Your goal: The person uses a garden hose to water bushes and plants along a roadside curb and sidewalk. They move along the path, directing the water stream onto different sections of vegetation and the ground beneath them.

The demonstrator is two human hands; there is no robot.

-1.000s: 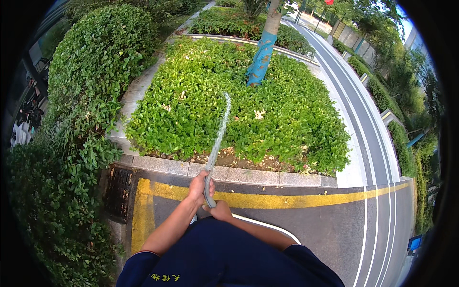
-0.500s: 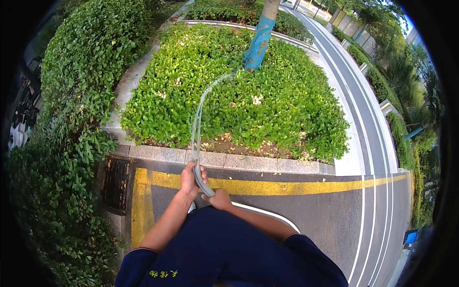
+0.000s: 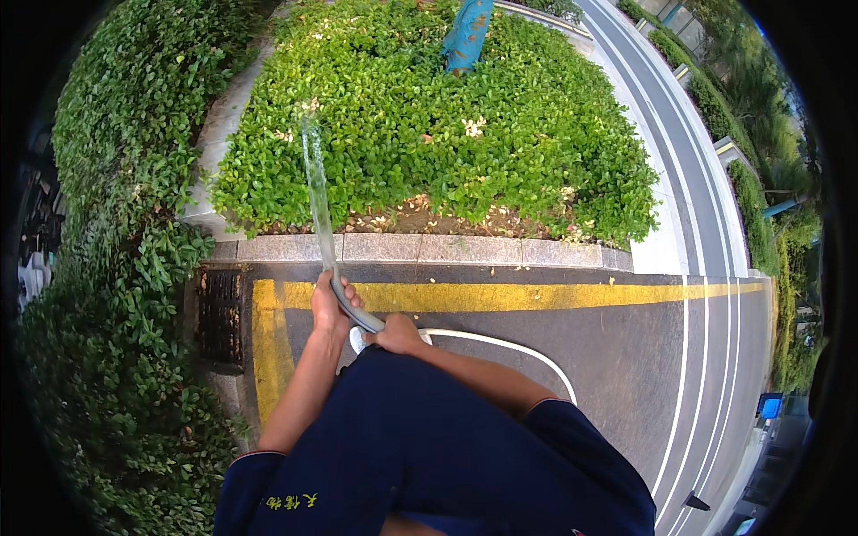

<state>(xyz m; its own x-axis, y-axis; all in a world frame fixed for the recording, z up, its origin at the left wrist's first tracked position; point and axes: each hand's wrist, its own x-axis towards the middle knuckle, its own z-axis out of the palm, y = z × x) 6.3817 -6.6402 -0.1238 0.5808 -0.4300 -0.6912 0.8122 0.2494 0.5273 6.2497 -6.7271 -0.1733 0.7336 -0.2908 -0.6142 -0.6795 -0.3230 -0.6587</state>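
A grey hose (image 3: 356,313) is held in front of my body. My left hand (image 3: 329,306) wraps round it close to its mouth, and my right hand (image 3: 400,334) grips it farther back, to the right. Clear water (image 3: 318,192) shoots from the mouth, away from me, over the kerb. It falls among the green leaves of a low shrub bed (image 3: 420,152), in the bed's left part near some dry, pale leaves. A white length of hose (image 3: 527,350) curves over the pavement behind my right hand, passing under my right forearm.
A stone kerb (image 3: 465,251) edges the bed; a blue-wrapped tree trunk (image 3: 466,37) rises from it. A yellow line (image 3: 518,296) crosses the dark pavement. Left are a drain grate (image 3: 220,314) and a tall hedge (image 3: 125,143). A white-striped road (image 3: 657,98) runs along the right.
The water has swung left, from near the tree trunk to the left part of the bed. Both hands have moved left with the hose, and the view has tipped lower.
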